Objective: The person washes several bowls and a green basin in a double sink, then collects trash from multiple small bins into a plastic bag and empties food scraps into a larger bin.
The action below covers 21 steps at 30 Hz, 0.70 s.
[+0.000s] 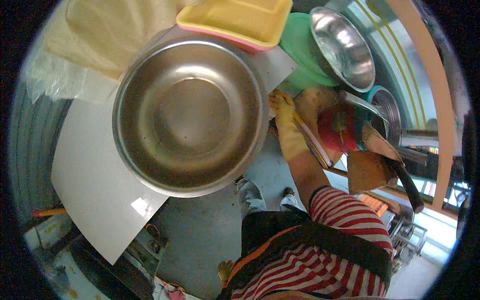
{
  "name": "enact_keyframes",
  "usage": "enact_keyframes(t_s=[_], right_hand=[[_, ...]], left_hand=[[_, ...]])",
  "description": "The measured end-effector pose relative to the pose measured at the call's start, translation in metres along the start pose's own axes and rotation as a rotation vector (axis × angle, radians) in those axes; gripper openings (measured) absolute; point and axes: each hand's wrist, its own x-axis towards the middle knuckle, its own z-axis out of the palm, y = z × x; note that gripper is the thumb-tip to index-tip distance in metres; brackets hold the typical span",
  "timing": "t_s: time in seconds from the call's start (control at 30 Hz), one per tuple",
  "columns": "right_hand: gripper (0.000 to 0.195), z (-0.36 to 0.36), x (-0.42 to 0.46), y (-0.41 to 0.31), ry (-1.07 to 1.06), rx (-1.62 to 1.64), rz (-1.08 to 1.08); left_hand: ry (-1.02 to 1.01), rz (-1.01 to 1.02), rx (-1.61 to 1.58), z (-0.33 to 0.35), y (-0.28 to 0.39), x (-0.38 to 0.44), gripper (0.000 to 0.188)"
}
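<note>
A large steel basin (193, 116) stands over a white tabletop (90, 150), its lower edge overhanging the table. My right hand (281, 102), in a yellowish glove, is at the basin's right edge, close to the rim; its fingers are blurred, and whether they grip the rim cannot be told. My left hand (225, 270), in a similar glove, hangs low beside my body, partly hidden by my dark apron; what it holds, if anything, does not show. The inside of the basin shows only a few small specks.
A yellow plastic tray (236, 18) sits on a pink one beyond the basin, beside a yellowish cloth (108, 33) and clear plastic film. At right are a green basin (303, 48), a tilted metal bowl (343, 48), a red item (333, 127) and a dark handle (408, 187).
</note>
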Motion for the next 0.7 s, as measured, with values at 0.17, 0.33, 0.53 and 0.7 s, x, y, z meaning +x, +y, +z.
enact_keyframes(t_s=[0.17,0.33,0.53,0.7], right_hand=[[0.014,-0.065,-0.104,-0.078,-0.3,0.422,0.011],[0.015,-0.089,-0.193,-0.146,-0.305,-0.025,0.052],[0.014,-0.136,-0.272,-0.196,-0.676,-0.653,-0.131],[0.018,-0.213,-0.325,-0.227,-0.742,-0.658,-0.102]], left_hand=[[-0.108,0.265,0.115,0.043,0.098,0.008,0.022],[-0.439,0.468,-0.07,0.153,0.219,-0.043,0.032],[-0.635,0.948,0.2,0.288,0.319,-0.226,0.087],[-0.735,1.02,0.561,0.329,0.297,-0.294,0.056]])
